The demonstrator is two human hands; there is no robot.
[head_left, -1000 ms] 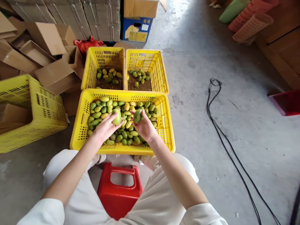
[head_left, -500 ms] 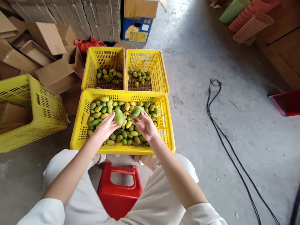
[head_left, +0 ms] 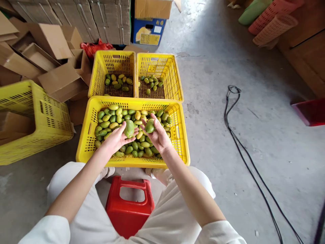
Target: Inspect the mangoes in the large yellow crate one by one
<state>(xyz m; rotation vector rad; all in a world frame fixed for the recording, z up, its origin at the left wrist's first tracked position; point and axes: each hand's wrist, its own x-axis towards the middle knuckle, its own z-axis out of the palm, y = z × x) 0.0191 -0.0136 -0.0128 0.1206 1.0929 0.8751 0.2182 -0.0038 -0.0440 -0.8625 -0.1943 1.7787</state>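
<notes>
My left hand holds a green mango over the big yellow crate full of green and yellow mangoes. My right hand grips a second green mango just to the right, fingers wrapped over its top. The two fruits are close together, a little apart. Beyond this crate stand two smaller yellow crates, the left one and the right one, each with several mangoes on the bottom.
A red stool is between my knees. Another yellow crate lies at the left beside cardboard boxes. A black cable runs across the concrete floor at right. A red bin and coloured baskets are far right.
Both hands have turned their mangoes in the fingers above the big crate. The right hand's mango has rolled from lying sideways to under the fingertips; the hands stayed in place.
</notes>
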